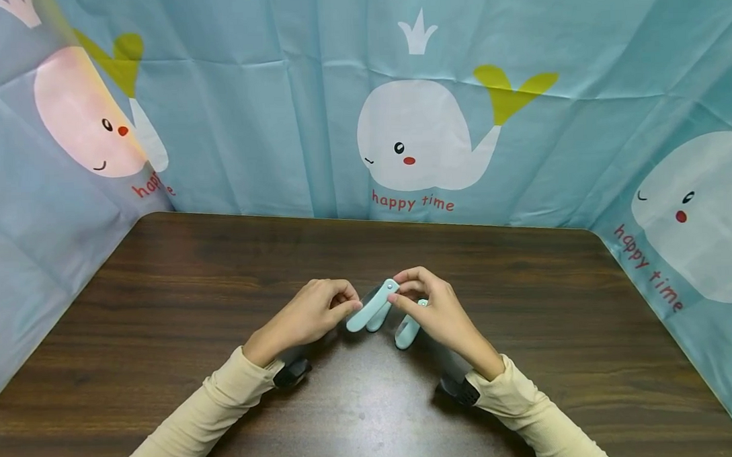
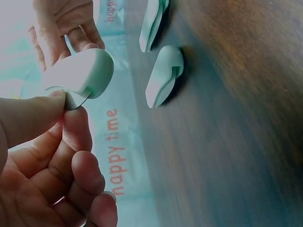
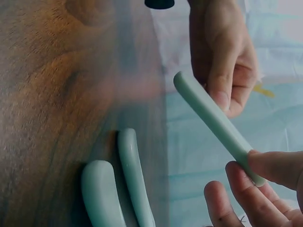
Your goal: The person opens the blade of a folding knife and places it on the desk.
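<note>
Between both hands, above the table, is a mint-green folding knife (image 1: 371, 307), its handle slanting up toward my right hand. My left hand (image 1: 317, 312) pinches the edge of its grey metal blade (image 2: 75, 100) between thumb and index finger, beside the handle. At the riveted end, my right hand (image 1: 432, 310) grips the handle (image 3: 213, 118) between thumb and fingers. Two more mint-green folding knives lie folded on the table below: one knife (image 1: 378, 318) partly behind the held one, the other knife (image 1: 408, 332) under my right hand.
The dark wood-grain table (image 1: 222, 260) has rounded far corners. A light blue curtain (image 1: 314, 123) printed with whales hangs along its back and sides. Each wrist wears a black device, one device (image 1: 292, 373) under the left sleeve and another device (image 1: 459, 390) by the right.
</note>
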A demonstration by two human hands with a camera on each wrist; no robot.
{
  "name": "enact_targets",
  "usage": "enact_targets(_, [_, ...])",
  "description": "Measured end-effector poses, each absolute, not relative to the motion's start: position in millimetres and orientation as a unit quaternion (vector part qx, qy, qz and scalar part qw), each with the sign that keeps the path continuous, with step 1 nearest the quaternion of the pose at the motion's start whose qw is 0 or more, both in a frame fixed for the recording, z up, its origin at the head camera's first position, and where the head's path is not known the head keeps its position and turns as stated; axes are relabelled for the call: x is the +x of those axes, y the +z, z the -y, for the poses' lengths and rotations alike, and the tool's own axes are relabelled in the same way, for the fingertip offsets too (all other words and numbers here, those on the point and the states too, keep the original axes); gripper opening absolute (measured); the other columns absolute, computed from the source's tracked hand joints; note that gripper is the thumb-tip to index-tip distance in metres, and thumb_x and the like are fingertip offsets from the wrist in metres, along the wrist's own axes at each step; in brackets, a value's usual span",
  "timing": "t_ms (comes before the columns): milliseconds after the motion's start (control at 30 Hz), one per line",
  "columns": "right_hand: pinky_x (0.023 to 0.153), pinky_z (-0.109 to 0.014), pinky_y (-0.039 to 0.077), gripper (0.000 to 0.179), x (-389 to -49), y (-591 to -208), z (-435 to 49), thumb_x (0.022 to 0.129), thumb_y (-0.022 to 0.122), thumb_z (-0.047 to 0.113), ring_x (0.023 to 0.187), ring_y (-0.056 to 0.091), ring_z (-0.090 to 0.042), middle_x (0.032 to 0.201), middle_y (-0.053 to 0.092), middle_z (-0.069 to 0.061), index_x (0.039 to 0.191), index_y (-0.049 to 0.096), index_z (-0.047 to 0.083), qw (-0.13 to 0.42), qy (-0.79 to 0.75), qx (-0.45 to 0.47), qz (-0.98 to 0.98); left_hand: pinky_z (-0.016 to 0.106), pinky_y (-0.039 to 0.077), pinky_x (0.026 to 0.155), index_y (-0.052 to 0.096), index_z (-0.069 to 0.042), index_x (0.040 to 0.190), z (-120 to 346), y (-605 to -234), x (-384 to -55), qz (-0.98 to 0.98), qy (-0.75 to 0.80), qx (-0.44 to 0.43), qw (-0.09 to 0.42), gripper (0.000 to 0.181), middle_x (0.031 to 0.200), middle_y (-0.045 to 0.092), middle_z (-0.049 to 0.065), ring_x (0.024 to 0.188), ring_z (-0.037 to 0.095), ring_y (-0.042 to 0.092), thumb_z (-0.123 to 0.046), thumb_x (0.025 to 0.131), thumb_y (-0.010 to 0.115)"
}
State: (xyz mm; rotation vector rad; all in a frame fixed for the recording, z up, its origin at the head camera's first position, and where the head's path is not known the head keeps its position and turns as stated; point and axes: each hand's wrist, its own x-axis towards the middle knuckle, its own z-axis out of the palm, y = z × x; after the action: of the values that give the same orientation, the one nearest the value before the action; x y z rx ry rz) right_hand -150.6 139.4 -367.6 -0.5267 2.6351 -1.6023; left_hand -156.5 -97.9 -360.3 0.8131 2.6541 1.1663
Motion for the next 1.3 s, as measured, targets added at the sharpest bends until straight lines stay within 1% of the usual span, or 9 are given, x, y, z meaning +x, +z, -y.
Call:
enact_targets(200, [0.081,-0.034,0.051,0.032,-147.4,-368.0,-140.2,0.093,0.071,0.019,0.09,0.069,-0.015,0.098,0.077,-0.006,0.121,0.061,0.008,0.021,-0.513,-0.163,-0.843,0.02,0.044,0.058,0.069,-0.01,0.093,95.9,-358.9,-154.5,-0.875,0.393,0.276,0.062,0.01,0.076,0.067,0.002,0.06,0.004,0.05,-0.017,0.098,0.063])
enact_targets(300, [0.084,-0.036,0.051,0.034,-146.3,-367.9,-139.3,0.093,0.07,0.02,0.091,0.07,-0.016,0.097,0.077,-0.009,0.122,0.059,0.006,0.039,-0.518,-0.167,-0.838,0.02,0.045,0.058,0.069,-0.009,0.093,94.5,-358.5,-153.8,-0.872,0.398,0.28,0.059,0.011,0.076,0.068,0.005,0.06,0.003,0.05,-0.017,0.098,0.063])
enact_targets(433, [0.081,-0.031,0.05,0.032,-145.4,-367.6,-137.7,0.093,0.069,0.019,0.091,0.071,-0.022,0.098,0.076,-0.014,0.119,0.06,0.004,0.062,-0.531,-0.163,-0.829,0.02,0.045,0.059,0.069,-0.009,0.093,92.9,-357.2,-151.9,-0.869,0.404,0.28,0.055,0.011,0.076,0.068,0.005,0.061,0.003,0.05,-0.017,0.098,0.063])
enact_targets(600, [0.079,-0.026,0.047,0.028,-145.8,-366.6,-137.4,0.094,0.068,0.02,0.091,0.07,-0.028,0.099,0.076,-0.012,0.115,0.061,0.003,0.083,-0.537,-0.156,-0.825,0.02,0.046,0.06,0.069,-0.009,0.093,92.7,-356.8,-151.1,-0.865,0.416,0.276,0.056,0.01,0.077,0.068,0.005,0.062,0.003,0.053,-0.016,0.097,0.064])
enact_targets(667, [0.08,-0.026,0.048,0.028,-146.1,-365.7,-138.1,0.094,0.068,0.019,0.092,0.07,-0.031,0.099,0.076,-0.013,0.115,0.06,0.003,0.086,-0.541,-0.158,-0.821,0.021,0.047,0.061,0.07,-0.008,0.094,93.0,-356.6,-151.4,-0.86,0.425,0.275,0.064,0.011,0.078,0.069,0.005,0.064,0.007,0.056,-0.017,0.098,0.063])
enact_targets(867, [0.082,-0.025,0.05,0.027,-148.1,-365.3,-141.4,0.095,0.067,0.016,0.093,0.071,-0.037,0.1,0.075,-0.016,0.116,0.06,0.0,0.083,-0.558,-0.169,-0.808,0.022,0.048,0.062,0.072,-0.008,0.097,95.9,-355.6,-152.2,-0.85,0.444,0.265,0.103,0.013,0.083,0.072,0.007,0.074,0.024,0.065,-0.019,0.097,0.065])
enact_targets(967, [0.083,-0.025,0.052,0.027,-148.7,-366.6,-141.6,0.096,0.066,0.015,0.093,0.071,-0.037,0.1,0.075,-0.017,0.116,0.059,0.0,0.084,-0.568,-0.172,-0.8,0.022,0.047,0.06,0.073,-0.008,0.097,97.1,-356.0,-152.4,-0.85,0.442,0.264,0.115,0.013,0.083,0.073,0.006,0.074,0.026,0.067,-0.019,0.096,0.065])
enact_targets(1133, [0.085,-0.034,0.055,0.028,-147.2,-369.3,-139.3,0.098,0.063,0.013,0.096,0.07,-0.039,0.105,0.073,-0.021,0.12,0.056,-0.002,0.092,-0.587,-0.179,-0.784,0.022,0.047,0.059,0.073,-0.009,0.095,96.6,-357.2,-151.9,-0.849,0.441,0.267,0.119,0.012,0.081,0.072,0.004,0.073,0.024,0.067,-0.017,0.097,0.064])
enact_targets(1300, [0.081,-0.039,0.057,0.027,-144.6,-370.7,-136.6,0.099,0.061,0.012,0.094,0.072,-0.037,0.107,0.072,-0.023,0.12,0.053,-0.004,0.094,-0.581,-0.191,-0.786,0.021,0.044,0.057,0.071,-0.01,0.091,94.7,-358.5,-151.1,-0.853,0.428,0.278,0.112,0.011,0.08,0.071,0.006,0.064,0.01,0.057,-0.016,0.097,0.064])
